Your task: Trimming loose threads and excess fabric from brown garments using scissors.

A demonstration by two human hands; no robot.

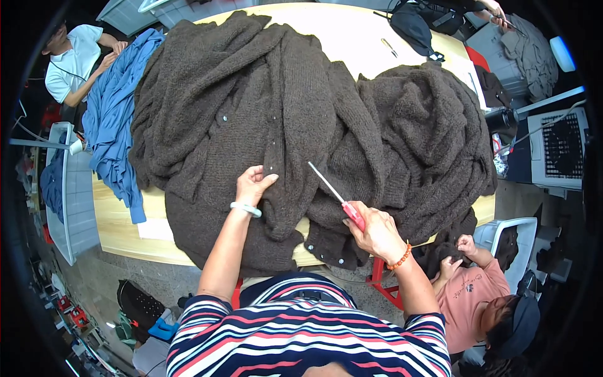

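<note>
A dark brown knitted cardigan (232, 147) lies in front of me with small shiny buttons along its edge. My left hand (253, 185), with a pale bangle at the wrist, pinches that edge beside one button. Held in my right hand (379, 232) is a screwdriver (323, 181) with a red handle and a thin metal shaft. The shaft points up and left over the knit, its tip apart from my left hand. A beaded bracelet circles my right wrist. More brown knitwear (421, 119) is heaped to the right, and a buttoned knit edge (336, 252) hangs at the table's front.
Blue garments (119, 119) drape over the left of the wooden table (125, 234), next to a seated person in white. A small tool (389, 47) and a black bag (411, 31) lie at the back. At lower right, a person in pink (471, 286) handles dark knitwear beside a white bin (524, 235).
</note>
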